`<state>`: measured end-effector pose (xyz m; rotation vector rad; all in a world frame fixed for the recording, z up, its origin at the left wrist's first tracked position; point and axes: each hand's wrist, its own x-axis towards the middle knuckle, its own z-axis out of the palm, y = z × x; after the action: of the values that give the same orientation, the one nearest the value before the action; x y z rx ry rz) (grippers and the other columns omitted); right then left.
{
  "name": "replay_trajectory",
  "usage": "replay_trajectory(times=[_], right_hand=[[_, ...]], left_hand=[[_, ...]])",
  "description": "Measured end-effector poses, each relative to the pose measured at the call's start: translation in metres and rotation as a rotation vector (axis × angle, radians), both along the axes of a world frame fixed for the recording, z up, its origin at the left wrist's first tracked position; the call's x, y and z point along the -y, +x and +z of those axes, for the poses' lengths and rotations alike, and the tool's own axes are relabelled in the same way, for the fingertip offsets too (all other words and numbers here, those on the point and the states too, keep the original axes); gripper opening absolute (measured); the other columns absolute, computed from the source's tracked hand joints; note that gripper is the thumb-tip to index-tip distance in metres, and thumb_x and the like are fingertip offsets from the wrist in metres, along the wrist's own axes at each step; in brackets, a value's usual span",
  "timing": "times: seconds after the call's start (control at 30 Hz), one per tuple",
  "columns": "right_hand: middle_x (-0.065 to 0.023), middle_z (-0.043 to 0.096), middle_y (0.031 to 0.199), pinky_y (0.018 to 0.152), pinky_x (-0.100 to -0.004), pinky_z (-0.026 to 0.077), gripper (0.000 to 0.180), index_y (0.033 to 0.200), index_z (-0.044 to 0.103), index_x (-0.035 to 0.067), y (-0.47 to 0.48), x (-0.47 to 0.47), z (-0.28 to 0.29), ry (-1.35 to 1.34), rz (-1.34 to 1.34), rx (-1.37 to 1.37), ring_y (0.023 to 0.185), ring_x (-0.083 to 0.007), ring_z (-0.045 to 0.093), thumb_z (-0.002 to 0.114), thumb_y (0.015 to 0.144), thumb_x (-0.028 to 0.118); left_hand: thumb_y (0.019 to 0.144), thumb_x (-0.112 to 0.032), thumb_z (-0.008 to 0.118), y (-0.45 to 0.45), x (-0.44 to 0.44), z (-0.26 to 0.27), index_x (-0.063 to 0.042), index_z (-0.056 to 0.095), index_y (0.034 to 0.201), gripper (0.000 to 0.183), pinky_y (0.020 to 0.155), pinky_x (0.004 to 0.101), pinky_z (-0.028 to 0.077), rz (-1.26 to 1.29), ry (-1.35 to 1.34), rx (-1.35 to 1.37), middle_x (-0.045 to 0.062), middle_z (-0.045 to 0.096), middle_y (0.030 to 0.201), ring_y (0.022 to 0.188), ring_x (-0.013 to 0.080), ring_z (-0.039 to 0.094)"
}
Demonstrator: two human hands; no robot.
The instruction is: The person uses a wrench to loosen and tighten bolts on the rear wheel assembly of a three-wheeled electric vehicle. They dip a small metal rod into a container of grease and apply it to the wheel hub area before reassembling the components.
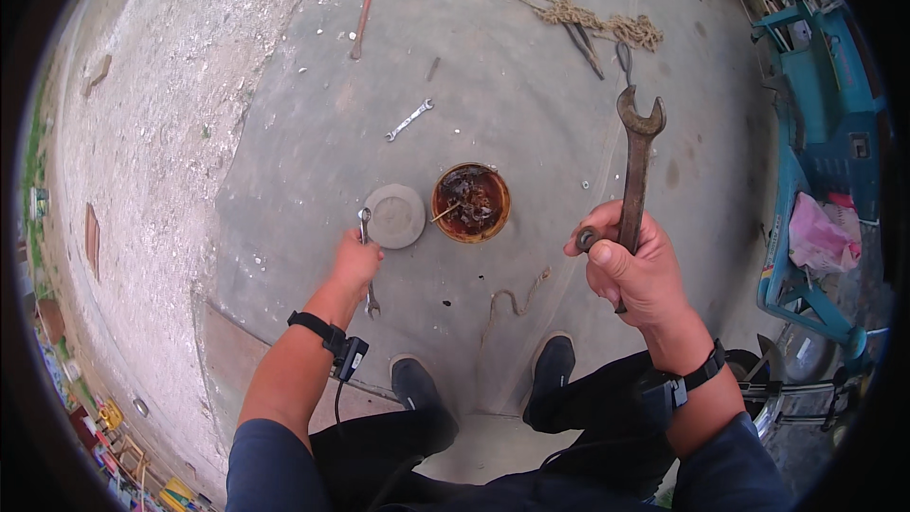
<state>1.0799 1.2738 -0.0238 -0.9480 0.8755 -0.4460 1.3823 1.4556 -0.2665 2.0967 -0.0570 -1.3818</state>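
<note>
My left hand [360, 260] grips a combination wrench [365, 226] by its middle, just left of a round grey lid [395, 216] on the concrete. In my right hand [640, 267] is a large rusty open-end wrench [636, 163], jaw pointing away from me. That same hand pinches a small ring-shaped metal piece, perhaps a nut or socket [588, 237], between thumb and fingers. Between the hands stands a round container [506, 208] of dark reddish-brown, greasy-looking matter, with a thin stick [446, 212] leaning in it. Farther out lies a double open-end wrench [409, 120].
A red-handled metal bar [366, 11] lies at the upper left. Rope [569, 13] is heaped beside pincer-like tools [584, 50] at the upper right. A short rope piece [513, 304] lies before my shoes. A blue vehicle frame [817, 128] borders the right, a rubble strip [163, 85] the left.
</note>
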Motion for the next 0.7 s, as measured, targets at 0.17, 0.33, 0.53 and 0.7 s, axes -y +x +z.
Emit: replay_trajectory(times=[0.17,0.33,0.53,0.7], right_hand=[[-0.0083,0.069,0.097,0.046,-0.0211,0.037,0.021,0.11,0.061,0.006,0.004,0.009,-0.003,0.014,-0.003,-0.011,0.055,-0.0042,0.048,0.068,0.091,0.008],[-0.0102,0.067,0.096,0.045,-0.0209,0.036,0.026,0.112,0.06,0.006,0.007,0.016,-0.004,-0.032,-0.073,-0.115,0.05,-0.0033,0.046,0.071,0.092,0.018],[-0.014,0.066,0.097,0.046,-0.0208,0.037,0.029,0.114,0.061,0.007,0.011,0.019,-0.012,-0.047,-0.085,-0.11,0.045,-0.0027,0.044,0.073,0.092,0.023],[-0.0152,0.066,0.097,0.047,-0.0213,0.039,0.029,0.114,0.061,0.007,0.012,0.023,-0.013,-0.031,-0.067,-0.043,0.046,-0.0032,0.045,0.072,0.093,0.022]], left_hand=[[0.089,-0.006,0.061,0.011,-0.037,-0.05,0.002,0.048,0.131,0.045,0.081,0.0366,0.053,-0.338,-0.043,0.419,0.018,0.064,0.102,0.092,0.0258,0.064],[0.089,-0.017,0.069,-0.009,0.013,0.024,0.002,0.051,0.13,0.048,0.085,0.039,0.053,-0.63,-0.358,0.617,0.022,0.065,0.109,0.097,0.0299,0.066],[0.087,-0.017,0.074,-0.041,0.054,0.091,-0.001,0.059,0.119,0.039,0.074,0.0331,0.054,-0.775,-0.375,0.429,0.009,0.071,0.09,0.08,0.0195,0.068],[0.087,-0.016,0.073,-0.051,0.057,0.076,-0.002,0.064,0.11,0.029,0.068,0.033,0.054,-0.754,-0.421,0.588,0.011,0.071,0.084,0.073,0.0215,0.068]])
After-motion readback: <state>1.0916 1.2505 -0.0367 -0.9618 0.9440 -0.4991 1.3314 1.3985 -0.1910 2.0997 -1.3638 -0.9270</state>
